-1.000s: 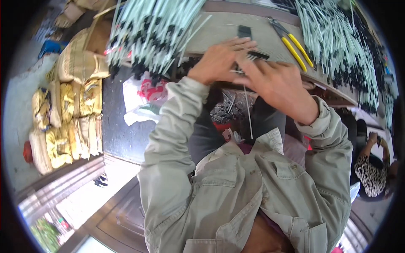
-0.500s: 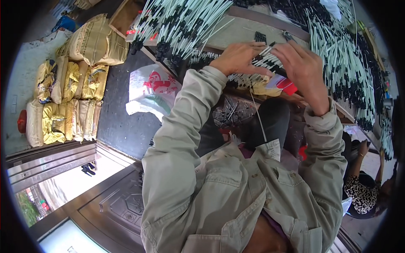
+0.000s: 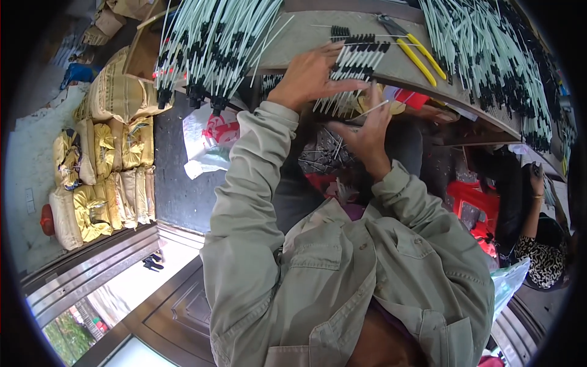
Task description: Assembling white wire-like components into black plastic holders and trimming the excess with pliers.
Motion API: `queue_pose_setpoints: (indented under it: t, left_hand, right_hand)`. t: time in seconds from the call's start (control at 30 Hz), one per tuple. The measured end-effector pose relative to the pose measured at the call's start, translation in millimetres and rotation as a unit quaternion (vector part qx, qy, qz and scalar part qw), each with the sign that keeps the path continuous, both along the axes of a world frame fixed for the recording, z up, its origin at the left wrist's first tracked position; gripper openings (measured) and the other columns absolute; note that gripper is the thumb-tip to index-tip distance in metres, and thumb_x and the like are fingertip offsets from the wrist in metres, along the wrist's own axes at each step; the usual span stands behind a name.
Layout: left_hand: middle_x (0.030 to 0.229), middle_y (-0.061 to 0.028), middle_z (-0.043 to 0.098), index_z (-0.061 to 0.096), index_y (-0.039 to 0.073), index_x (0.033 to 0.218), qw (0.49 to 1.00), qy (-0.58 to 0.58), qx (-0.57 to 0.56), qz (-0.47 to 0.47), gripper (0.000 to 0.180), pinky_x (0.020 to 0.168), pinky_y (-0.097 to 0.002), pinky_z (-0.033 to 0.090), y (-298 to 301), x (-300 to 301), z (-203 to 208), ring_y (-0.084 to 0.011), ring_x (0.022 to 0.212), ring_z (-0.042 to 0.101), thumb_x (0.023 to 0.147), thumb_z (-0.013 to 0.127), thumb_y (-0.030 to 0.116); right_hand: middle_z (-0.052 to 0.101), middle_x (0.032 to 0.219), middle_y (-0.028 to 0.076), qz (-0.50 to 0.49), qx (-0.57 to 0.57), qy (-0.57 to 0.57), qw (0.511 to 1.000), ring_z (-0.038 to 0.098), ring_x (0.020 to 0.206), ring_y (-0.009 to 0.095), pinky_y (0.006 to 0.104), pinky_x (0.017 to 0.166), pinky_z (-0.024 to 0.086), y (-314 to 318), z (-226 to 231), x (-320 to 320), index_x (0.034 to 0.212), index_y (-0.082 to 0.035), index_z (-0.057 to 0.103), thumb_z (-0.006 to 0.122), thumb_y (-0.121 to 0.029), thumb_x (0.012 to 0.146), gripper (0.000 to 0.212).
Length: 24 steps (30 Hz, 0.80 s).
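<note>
A row of white rods with black ends (image 3: 361, 58) lies at the table's near edge. My left hand (image 3: 306, 76) spans its left side, with fingers at the far end and thumb stretched along the near end. Below it, my right hand (image 3: 370, 131) points upward, fingers extended and thumb apart, slightly blurred. A thin white rod (image 3: 374, 109) crosses its fingers; whether they grip it I cannot make out. Beyond the row sits a small black ribbed strip (image 3: 340, 32). Pliers with yellow handles (image 3: 417, 59) lie to the right, jaws pointing away.
Heaps of white rods with black fittings stand left (image 3: 214, 49) and right (image 3: 483, 55) on the table (image 3: 299, 40). Below the edge are a red thing (image 3: 413, 99) and a pile of dark pieces (image 3: 324, 153). Sacks (image 3: 104, 147) line the left; another person (image 3: 538, 244) sits right.
My right hand has come away from the row's right side, down and toward my body. My left hand stays at the row. The pliers show fully now, and the whole view has shifted.
</note>
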<state>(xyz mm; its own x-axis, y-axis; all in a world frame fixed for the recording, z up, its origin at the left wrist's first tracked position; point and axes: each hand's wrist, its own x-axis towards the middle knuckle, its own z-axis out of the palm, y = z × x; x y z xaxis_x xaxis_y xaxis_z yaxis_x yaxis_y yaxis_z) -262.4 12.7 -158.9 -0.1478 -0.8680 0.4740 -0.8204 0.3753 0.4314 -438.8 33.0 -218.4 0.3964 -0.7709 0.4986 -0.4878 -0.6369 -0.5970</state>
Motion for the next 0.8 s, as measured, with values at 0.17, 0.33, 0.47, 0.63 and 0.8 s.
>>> queue_pose_setpoints:
  t: [0.17,0.33,0.47,0.63,0.8]
  left_hand:
    - [0.114,-0.0167,0.055,0.059,0.007,0.106,0.995,-0.031,0.095,-0.015,0.051,0.088,-0.0404,0.042,-0.2,1.6,6.1,-0.0335,0.109,0.049,0.073,0.064,0.046]
    - [0.108,-0.0164,0.057,0.058,0.008,0.108,0.995,-0.015,0.083,-0.056,0.05,0.084,-0.0416,0.043,-2.2,6.6,10.2,-0.0371,0.099,0.054,0.071,0.067,0.041]
    - [0.104,-0.0136,0.059,0.058,0.008,0.108,0.998,-0.023,0.046,-0.038,0.053,0.079,-0.0405,0.046,-5.8,4.9,4.0,-0.0341,0.098,0.055,0.064,0.072,0.033]
    - [0.111,-0.0114,0.057,0.059,0.008,0.106,0.998,-0.026,-0.001,-0.059,0.049,0.08,-0.0372,0.047,-6.2,4.9,0.9,-0.0308,0.099,0.055,0.062,0.072,0.026]
    - [0.116,-0.0095,0.055,0.06,0.009,0.105,0.993,0.043,0.055,-0.095,0.049,0.086,-0.038,0.045,-0.2,-5.5,21.2,-0.0291,0.103,0.054,0.061,0.076,0.024]
  right_hand:
    - [0.046,0.117,0.02,0.079,-0.051,-0.122,0.988,0.043,0.109,0.032,0.039,0.095,0.03,-41.4,58.9,-0.8,0.13,0.003,0.031,0.068,-0.027,0.073,0.074]
    - [0.05,0.119,0.011,0.26,0.171,-0.17,0.935,0.048,0.108,0.021,0.0322,0.094,0.035,-80.7,70.8,-2.6,0.128,-0.002,0.039,0.068,-0.022,0.071,0.067]
    - [0.054,0.117,0.009,0.35,0.242,-0.192,0.884,0.047,0.113,0.019,0.0325,0.098,0.033,-88.6,82.5,3.9,0.122,-0.004,0.048,0.074,-0.023,0.066,0.064]
    - [0.06,0.108,0.007,0.379,0.323,-0.214,0.84,0.054,0.1,0.015,0.0302,0.088,0.043,-85.3,67.1,21.2,0.106,-0.001,0.059,0.069,-0.007,0.073,0.036]
    - [0.063,0.093,0.007,0.313,0.226,-0.226,0.894,0.058,0.084,0.017,0.0287,0.073,0.046,-67.3,80.4,14.4,0.099,-0.002,0.061,0.064,-0.012,0.077,0.024]
